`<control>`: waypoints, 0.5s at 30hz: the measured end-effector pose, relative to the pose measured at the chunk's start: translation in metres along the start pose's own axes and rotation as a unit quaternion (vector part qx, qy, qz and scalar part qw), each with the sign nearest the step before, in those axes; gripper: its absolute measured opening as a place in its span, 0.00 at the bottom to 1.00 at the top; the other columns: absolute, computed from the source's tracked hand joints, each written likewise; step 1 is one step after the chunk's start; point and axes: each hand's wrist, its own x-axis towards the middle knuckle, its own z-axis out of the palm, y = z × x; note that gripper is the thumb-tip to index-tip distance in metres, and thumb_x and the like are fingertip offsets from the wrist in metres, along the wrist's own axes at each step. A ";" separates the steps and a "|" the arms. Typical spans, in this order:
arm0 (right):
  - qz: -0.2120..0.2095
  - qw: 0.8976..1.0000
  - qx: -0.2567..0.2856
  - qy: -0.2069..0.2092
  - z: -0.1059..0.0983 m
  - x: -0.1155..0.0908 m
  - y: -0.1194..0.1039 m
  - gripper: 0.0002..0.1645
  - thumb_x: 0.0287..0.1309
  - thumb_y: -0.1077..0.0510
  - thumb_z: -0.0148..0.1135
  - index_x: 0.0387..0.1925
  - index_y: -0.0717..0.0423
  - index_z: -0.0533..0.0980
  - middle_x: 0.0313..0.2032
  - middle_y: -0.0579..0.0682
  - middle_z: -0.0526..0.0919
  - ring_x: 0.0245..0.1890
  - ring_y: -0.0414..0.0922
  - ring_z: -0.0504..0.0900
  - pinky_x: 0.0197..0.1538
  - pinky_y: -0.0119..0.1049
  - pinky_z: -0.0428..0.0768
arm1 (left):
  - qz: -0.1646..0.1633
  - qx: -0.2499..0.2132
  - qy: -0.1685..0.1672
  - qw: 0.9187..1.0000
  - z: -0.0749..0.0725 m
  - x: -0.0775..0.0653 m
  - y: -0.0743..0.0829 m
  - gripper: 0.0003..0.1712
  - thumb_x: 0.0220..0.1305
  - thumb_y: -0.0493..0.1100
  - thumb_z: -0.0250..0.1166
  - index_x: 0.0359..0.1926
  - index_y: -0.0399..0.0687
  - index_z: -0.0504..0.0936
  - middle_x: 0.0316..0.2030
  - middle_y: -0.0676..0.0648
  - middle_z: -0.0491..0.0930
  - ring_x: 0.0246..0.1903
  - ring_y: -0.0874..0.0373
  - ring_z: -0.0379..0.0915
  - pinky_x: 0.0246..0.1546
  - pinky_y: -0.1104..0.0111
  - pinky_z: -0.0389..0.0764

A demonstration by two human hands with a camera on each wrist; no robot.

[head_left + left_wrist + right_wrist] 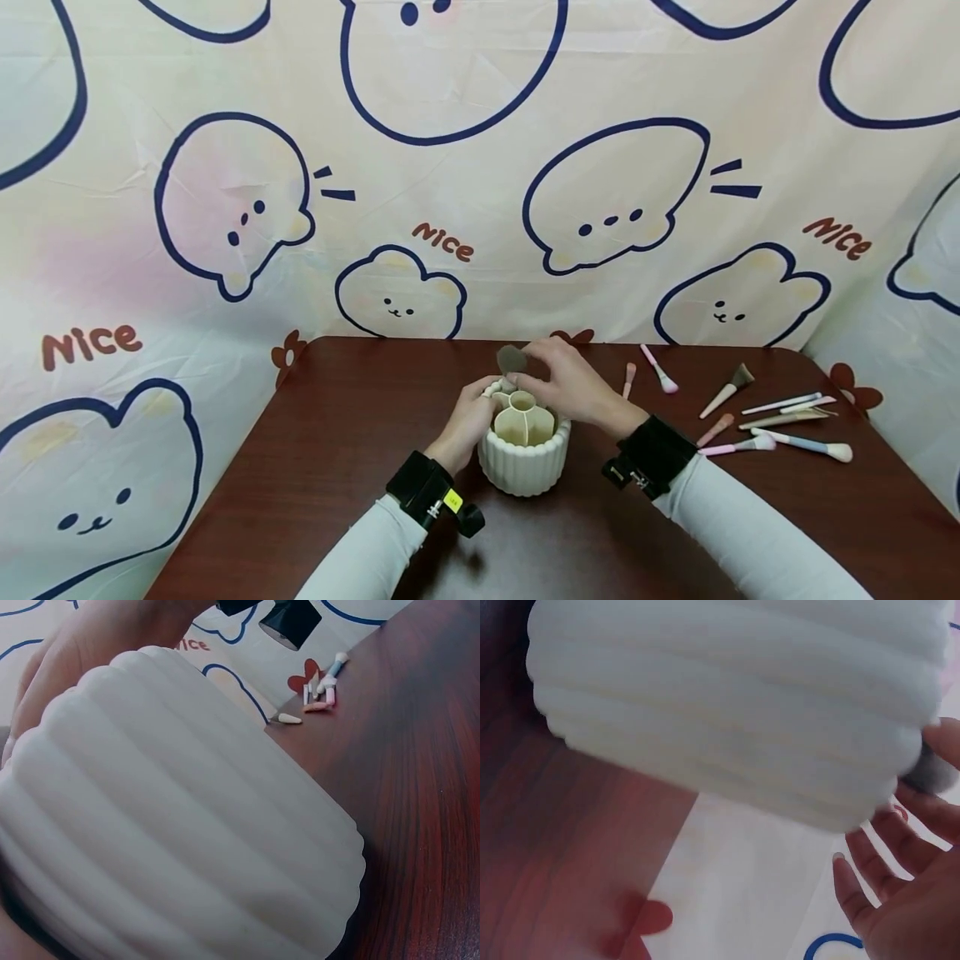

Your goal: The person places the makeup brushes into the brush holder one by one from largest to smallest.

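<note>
A white ribbed brush holder (522,467) with cream inner compartments stands upright on the table. My left hand (467,421) grips its left side near the rim. At the far rim, my right hand (572,383) pinches a makeup brush (512,359) by its round grey-brown head, bristles up. The brush's lower part is hidden behind the compartments. In the right wrist view the dark bristles (933,772) show between thumb and fingers, beside the holder's rim. The holder's ribbed wall (180,802) fills most of the left wrist view.
Several loose makeup brushes lie on the right of the dark wood table (337,467), among them a blue-handled brush (806,442) and a fan-shaped dark brush (729,390). A pink-and-white brush (660,371) lies near the back edge. A printed cloth (480,192) hangs behind.
</note>
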 end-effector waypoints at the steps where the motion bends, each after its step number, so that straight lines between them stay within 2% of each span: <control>1: 0.000 1.000 -0.001 0.005 -0.003 -0.001 0.001 0.16 0.65 0.52 0.68 0.51 0.54 0.83 0.49 0.49 0.84 0.53 0.51 0.77 0.57 0.52 0.76 | -0.002 0.000 0.002 1.000 0.000 0.000 0.000 0.29 0.64 0.31 0.50 0.64 0.47 0.80 0.60 0.47 0.79 0.59 0.52 0.71 0.62 0.56 0.69; 3: -0.004 1.000 -0.005 0.022 -0.009 -0.003 0.003 0.17 0.66 0.51 0.68 0.51 0.54 0.83 0.50 0.49 0.84 0.55 0.51 0.77 0.59 0.53 0.76 | -0.006 -0.001 0.006 1.000 0.001 0.000 0.001 0.29 0.64 0.31 0.50 0.65 0.47 0.79 0.62 0.46 0.77 0.62 0.51 0.69 0.64 0.54 0.68; 9: -0.040 0.994 -0.045 0.088 -0.040 -0.015 0.019 0.09 0.68 0.55 0.65 0.44 0.54 0.84 0.43 0.48 0.86 0.48 0.48 0.81 0.54 0.50 0.78 | -0.003 -0.002 0.010 1.000 0.001 0.000 0.001 0.31 0.65 0.31 0.50 0.68 0.45 0.77 0.66 0.44 0.75 0.67 0.49 0.66 0.69 0.51 0.65; 11: -0.030 0.992 -0.067 0.100 -0.054 -0.021 0.027 0.08 0.69 0.56 0.64 0.44 0.54 0.84 0.43 0.49 0.86 0.47 0.49 0.82 0.52 0.50 0.80 | -0.004 -0.004 0.008 1.000 0.000 0.000 0.001 0.31 0.65 0.30 0.49 0.68 0.44 0.76 0.67 0.43 0.74 0.68 0.48 0.65 0.69 0.50 0.64; 15: 0.027 0.990 -0.106 0.094 -0.082 -0.037 0.049 0.12 0.72 0.57 0.59 0.51 0.57 0.81 0.47 0.54 0.85 0.50 0.53 0.82 0.50 0.55 0.82 | -0.010 -0.006 0.005 1.000 0.001 0.000 0.001 0.32 0.65 0.30 0.49 0.70 0.43 0.74 0.68 0.42 0.72 0.69 0.47 0.64 0.70 0.50 0.64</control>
